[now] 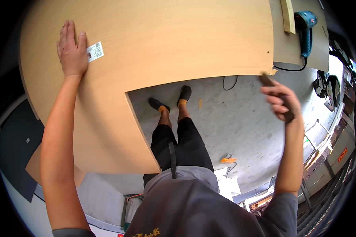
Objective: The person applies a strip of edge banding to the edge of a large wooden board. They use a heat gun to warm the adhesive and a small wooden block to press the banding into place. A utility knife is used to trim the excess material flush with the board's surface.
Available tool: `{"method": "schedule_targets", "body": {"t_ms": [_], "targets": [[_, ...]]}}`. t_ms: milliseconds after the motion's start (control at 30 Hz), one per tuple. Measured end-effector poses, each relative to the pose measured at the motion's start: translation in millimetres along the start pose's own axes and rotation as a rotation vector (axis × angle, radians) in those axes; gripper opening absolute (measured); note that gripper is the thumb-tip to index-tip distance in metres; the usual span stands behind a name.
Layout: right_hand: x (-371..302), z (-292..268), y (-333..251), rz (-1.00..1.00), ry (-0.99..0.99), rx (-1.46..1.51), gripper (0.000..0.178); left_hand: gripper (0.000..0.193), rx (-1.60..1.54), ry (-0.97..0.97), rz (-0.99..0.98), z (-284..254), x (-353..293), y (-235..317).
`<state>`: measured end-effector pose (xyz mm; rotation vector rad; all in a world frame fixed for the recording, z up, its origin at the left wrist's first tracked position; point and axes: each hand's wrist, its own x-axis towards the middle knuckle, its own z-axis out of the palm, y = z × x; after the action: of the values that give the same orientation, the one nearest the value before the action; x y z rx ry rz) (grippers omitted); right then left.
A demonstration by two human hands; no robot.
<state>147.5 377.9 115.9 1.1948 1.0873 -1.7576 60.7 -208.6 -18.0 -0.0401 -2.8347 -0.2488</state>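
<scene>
A large light wood-grain board (178,39) with an L-shaped cutout spreads in front of me. My left hand (72,55) lies flat on it, fingers stretched out, beside a white printed label (95,51). Off the board's right front corner, my right hand (281,100) is wrapped round a dark brown, narrow hand tool (289,112). The tool's far end is blurred and points toward the board's edge, so its exact kind does not show. At that corner a small curled scrap of edge strip (272,71) sticks out.
A blue heat gun (306,33) with a black cord (292,70) rests on a brown board (283,49) at the far right, near a wooden batten (288,16). On the concrete floor (241,126) are a small yellowish strip (200,103) and an orange-and-grey object (228,158).
</scene>
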Motion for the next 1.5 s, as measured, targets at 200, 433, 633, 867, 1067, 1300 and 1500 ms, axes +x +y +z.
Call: {"method": "schedule_targets", "body": {"t_ms": [200,433,633,867,1067,1300,1500], "targets": [[1.3,-93.6,26.5,-0.426,0.36,-0.022,0.028,0.06,0.022,0.018,0.025,-1.9,5.2,0.0],[68.3,137.8,202.8,-0.339,-0.347,-0.298,0.071,0.059,0.091,0.006,0.085,2.7,3.8,-3.7],[85.8,221.9,209.9,-0.304,-0.486,-0.362,0.072,0.058,0.044,-0.009,0.039,-11.7,6.4,16.3],[91.1,246.3,211.1,-0.397,-0.555,-0.192,0.068,0.065,0.099,-0.083,0.01,-8.1,6.6,18.4],[75.6,223.0,178.4,-0.23,-0.562,-0.31,0.065,0.055,0.051,0.009,0.102,1.2,2.6,-10.3],[38.5,76.6,73.2,-0.065,-0.315,-0.363,0.062,0.056,0.017,-0.019,0.082,-5.4,2.4,-12.7],[6.5,-208.9,-16.9,-0.534,0.411,0.136,0.02,0.056,-0.068,-0.051,0.075,-0.9,17.9,10.2]]}}
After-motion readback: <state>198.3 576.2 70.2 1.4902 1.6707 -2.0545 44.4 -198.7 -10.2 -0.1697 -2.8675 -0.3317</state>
